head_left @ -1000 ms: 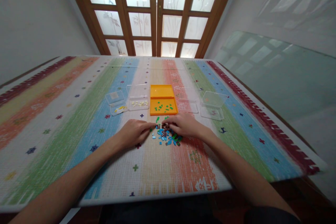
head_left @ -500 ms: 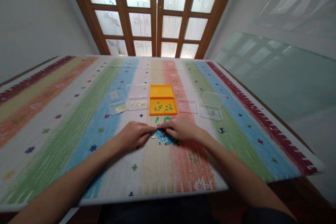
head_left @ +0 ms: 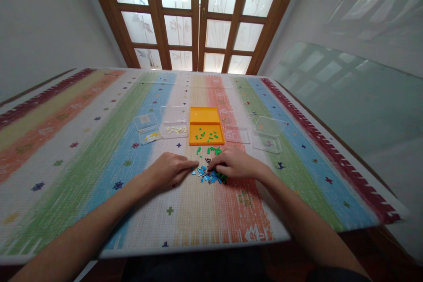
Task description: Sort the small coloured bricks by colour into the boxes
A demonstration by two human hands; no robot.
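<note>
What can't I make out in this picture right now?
All in the head view:
Right hand: whether it pinches anything; too small and blurred.
Left hand: what lies beneath; the hand covers it.
Blue pieces: exact count; tiny and crowded.
Green pieces: exact count; tiny, and the right hand may cover some.
Doors: tops cut off by the upper edge.

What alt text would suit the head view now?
A person's left hand and right hand are at a pile of small blue, green and brown pieces on a striped tablecloth. Beyond it, an open orange box holding green pieces sits between clear boxes.
</note>
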